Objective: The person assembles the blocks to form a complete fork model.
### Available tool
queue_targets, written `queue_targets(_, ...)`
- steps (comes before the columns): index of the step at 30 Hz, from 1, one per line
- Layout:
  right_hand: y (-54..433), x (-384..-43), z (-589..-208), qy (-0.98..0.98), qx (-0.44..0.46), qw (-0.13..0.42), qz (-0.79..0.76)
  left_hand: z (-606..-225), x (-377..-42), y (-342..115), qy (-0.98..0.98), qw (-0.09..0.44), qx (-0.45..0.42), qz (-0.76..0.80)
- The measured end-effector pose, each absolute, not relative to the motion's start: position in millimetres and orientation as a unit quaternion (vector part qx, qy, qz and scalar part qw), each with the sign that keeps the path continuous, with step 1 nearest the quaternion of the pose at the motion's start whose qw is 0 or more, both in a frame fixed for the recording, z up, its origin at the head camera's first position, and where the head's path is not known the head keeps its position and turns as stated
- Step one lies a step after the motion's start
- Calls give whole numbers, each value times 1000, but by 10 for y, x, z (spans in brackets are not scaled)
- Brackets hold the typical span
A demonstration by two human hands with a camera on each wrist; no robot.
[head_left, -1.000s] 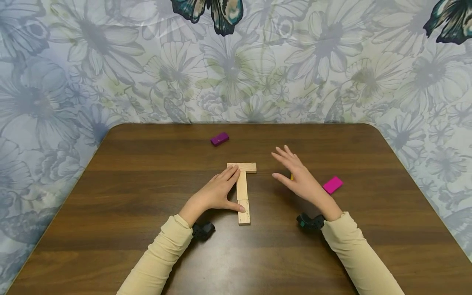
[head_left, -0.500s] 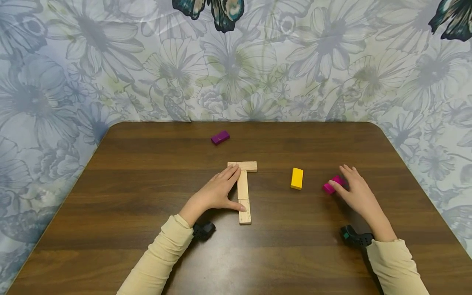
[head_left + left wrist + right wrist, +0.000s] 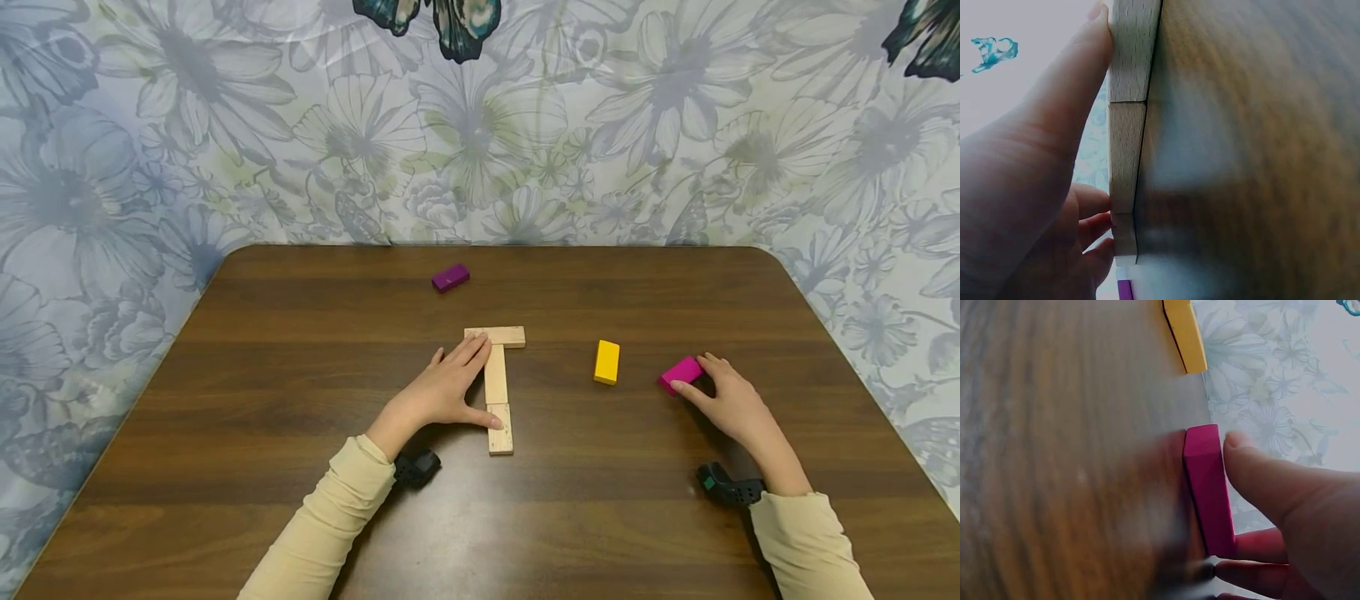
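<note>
Several plain wooden blocks form a T. The crosspiece (image 3: 510, 337) lies at the back, and two blocks make the stem, the near block (image 3: 500, 442) and the middle block (image 3: 496, 375). My left hand (image 3: 438, 396) rests along their left side, thumb on the near block, fingertips at the crosspiece. On the right, a pink block (image 3: 679, 373) lies flat on the table. My right hand (image 3: 735, 404) reaches around it. In the right wrist view the thumb (image 3: 1254, 462) is just off the block's upper edge, while fingers (image 3: 1263, 545) are at its far end.
A yellow block (image 3: 607, 362) lies between the T and the pink block. Farther back is a purple block (image 3: 451, 277). The brown wooden table (image 3: 337, 308) ends at a flower-patterned wall (image 3: 480, 150).
My right hand has moved right, from over the yellow block to the pink block, uncovering the yellow one. My left hand has stayed at the wooden blocks.
</note>
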State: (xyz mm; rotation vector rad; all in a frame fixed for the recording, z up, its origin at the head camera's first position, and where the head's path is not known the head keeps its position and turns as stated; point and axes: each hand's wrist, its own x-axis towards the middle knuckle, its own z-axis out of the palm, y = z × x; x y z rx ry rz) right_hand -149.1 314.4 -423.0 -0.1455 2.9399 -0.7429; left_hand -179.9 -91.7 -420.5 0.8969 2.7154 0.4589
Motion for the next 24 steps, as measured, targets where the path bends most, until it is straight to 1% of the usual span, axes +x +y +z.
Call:
queue_targets(9, 3149, -1488, -4225, 966, -55, 46, -249, -4203, -1814, -922, 931, 110, 315, 151)
queue_targets(17, 3140, -1488, -4223, 967, -55, 46, -246, -4173, -1798, -927, 929, 122, 311, 156)
queue_targets(24, 3105, -1483, -4226, 969, -47, 37, -241, -4204, -1820, -931, 929, 113, 319, 151)
